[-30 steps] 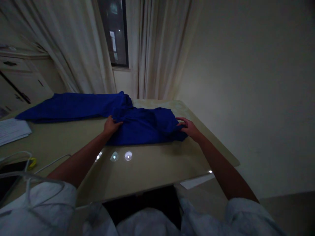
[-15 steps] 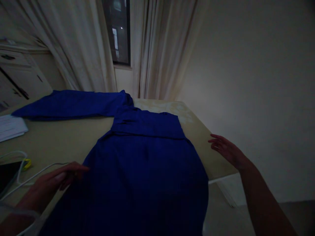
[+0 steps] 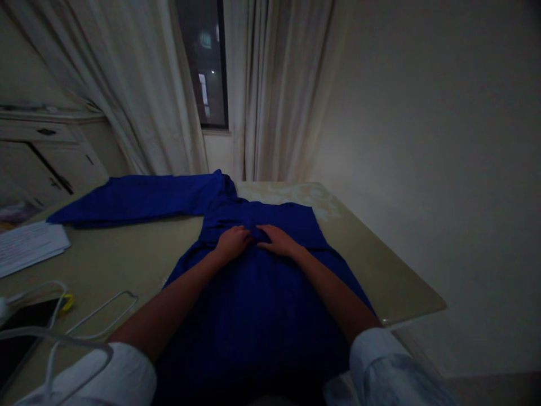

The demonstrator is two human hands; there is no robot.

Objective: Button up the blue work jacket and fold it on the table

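Observation:
A deep blue dress (image 3: 253,316) lies spread over the table, its wide skirt part toward me and a long sleeve (image 3: 143,200) stretched out to the left. At its waist seam, my left hand (image 3: 234,242) has its fingers curled into the cloth. Facing it, a small gap away, my right hand (image 3: 279,241) grips the same cloth between thumb and fingers. The fabric bunches up slightly between the two hands. Dim light hides the exact fold that each hand holds.
On the left of the table (image 3: 127,248) lie printed papers (image 3: 31,245), a dark tablet or phone (image 3: 31,327) and a looped white cable (image 3: 122,299). Curtains (image 3: 279,90) hang behind the table, a cabinet (image 3: 46,146) stands back left, and a wall (image 3: 443,169) rises on the right.
Both hands have come in from the dress's sides to the middle of its waist and taken hold of the cloth. The view has shifted slightly.

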